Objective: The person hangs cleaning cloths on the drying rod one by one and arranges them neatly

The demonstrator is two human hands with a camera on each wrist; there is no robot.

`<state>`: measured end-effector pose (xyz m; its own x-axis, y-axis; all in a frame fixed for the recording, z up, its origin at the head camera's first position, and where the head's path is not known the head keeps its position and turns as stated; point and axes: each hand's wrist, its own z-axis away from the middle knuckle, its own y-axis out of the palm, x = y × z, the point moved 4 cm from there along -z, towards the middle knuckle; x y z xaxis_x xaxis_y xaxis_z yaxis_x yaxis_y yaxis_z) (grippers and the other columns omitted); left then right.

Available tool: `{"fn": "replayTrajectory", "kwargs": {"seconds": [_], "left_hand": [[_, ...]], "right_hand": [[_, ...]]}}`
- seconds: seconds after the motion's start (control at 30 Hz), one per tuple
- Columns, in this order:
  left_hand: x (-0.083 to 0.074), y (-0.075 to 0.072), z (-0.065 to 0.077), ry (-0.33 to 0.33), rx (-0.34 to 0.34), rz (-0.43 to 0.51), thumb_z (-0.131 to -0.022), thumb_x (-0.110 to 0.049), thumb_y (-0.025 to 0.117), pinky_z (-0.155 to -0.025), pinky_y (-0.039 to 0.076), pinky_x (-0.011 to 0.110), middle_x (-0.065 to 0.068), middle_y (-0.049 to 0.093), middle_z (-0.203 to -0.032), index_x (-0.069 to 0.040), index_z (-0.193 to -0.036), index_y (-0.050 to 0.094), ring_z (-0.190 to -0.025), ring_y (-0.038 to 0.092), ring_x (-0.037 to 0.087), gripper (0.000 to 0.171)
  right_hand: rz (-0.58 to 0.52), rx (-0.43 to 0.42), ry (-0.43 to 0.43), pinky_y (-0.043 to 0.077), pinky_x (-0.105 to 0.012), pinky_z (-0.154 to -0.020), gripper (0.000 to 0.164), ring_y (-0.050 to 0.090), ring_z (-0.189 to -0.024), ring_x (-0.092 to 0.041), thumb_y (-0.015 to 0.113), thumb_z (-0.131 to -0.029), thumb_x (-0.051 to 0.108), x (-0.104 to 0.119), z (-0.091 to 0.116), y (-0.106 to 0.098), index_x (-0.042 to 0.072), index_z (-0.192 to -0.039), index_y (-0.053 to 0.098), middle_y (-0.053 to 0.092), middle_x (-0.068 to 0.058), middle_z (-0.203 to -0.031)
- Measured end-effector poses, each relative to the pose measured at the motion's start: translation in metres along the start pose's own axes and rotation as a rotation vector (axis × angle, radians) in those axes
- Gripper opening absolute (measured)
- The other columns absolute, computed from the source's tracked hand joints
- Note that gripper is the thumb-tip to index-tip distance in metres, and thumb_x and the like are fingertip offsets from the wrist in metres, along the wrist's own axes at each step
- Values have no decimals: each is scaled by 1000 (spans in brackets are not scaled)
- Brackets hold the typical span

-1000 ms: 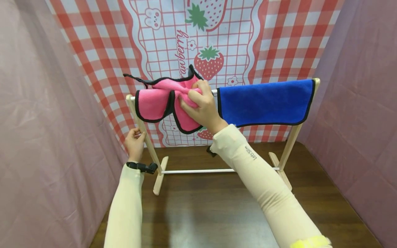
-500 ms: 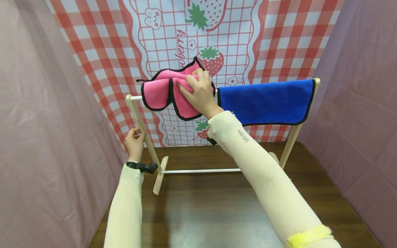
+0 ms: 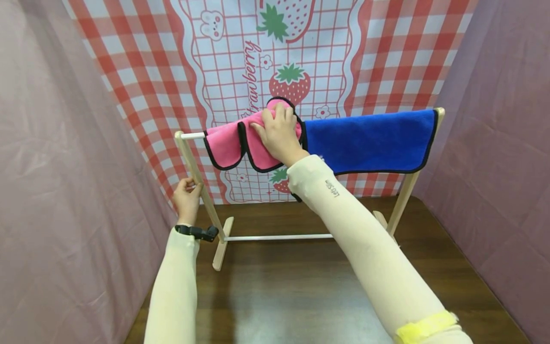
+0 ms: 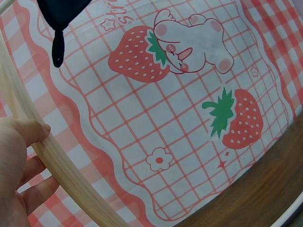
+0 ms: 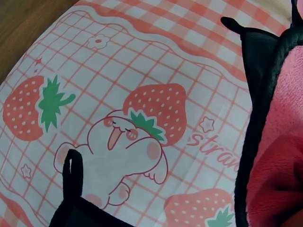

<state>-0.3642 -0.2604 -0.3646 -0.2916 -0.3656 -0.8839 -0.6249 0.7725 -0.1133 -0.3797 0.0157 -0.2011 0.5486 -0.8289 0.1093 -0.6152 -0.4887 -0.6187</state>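
Right hand (image 3: 279,134) holds pink cloth (image 3: 259,149); left hand (image 3: 186,200) pinches rack post (image 3: 208,205).

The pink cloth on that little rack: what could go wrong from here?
The pink cloth hangs unevenly, with a fold raised behind the right hand, so it might slip or stay creased once released. Its edge sits right by the blue cloth, so spreading it could disturb that one. A hard tug might shift the rack, though the left hand holds a wooden post.
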Motion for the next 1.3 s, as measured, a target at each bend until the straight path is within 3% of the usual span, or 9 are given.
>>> {"fn": "replayTrajectory", "kwargs": {"seconds": [0.37,0.5,0.7,0.93,1.1,1.3], "left_hand": [[1,0,-1,-8,8,4,-85,3,69,-62,46,7,25,68,-106,9,-106,67,-72,53,-6,22],[2,0,-2,-18,10,7,-86,3,69,-64,47,7,25,68,-106,9,-106,67,-73,54,-4,22],[1,0,-1,-22,-4,-16,-86,0,70,-62,45,7,24,69,-104,8,-106,68,-71,53,-4,22],[-1,0,1,-14,-5,3,-85,2,70,-62,46,7,25,68,-103,9,-105,67,-69,52,-7,22],[-2,0,3,-15,-16,-6,-85,1,69,-63,44,7,25,68,-104,9,-106,67,-74,54,-2,23],[-5,4,7,-24,-74,2,-86,5,66,-65,44,8,27,68,-104,11,-108,67,-79,59,10,23]], "right_hand": [[42,159,2,35,-50,-91,34,43,-107,-38,38,-107,32,0,1,2,3,-113,57,49,-21,-121],[49,209,-2,35,-51,-93,34,46,-107,-39,38,-107,30,0,1,-2,4,-113,59,51,-20,-120],[40,299,-12,36,-52,-97,40,49,-110,-38,42,-104,32,-4,3,-3,9,-131,60,54,-17,-122],[103,288,-94,43,-50,-91,42,55,-102,-36,58,-95,31,-6,7,-5,7,-129,61,60,-17,-115],[105,308,-90,43,-49,-93,42,56,-104,-36,59,-96,29,-7,9,-4,7,-131,61,62,-15,-118],[101,324,-81,43,-49,-95,43,55,-107,-36,58,-96,30,-8,8,-4,7,-132,60,61,-15,-122]]}}
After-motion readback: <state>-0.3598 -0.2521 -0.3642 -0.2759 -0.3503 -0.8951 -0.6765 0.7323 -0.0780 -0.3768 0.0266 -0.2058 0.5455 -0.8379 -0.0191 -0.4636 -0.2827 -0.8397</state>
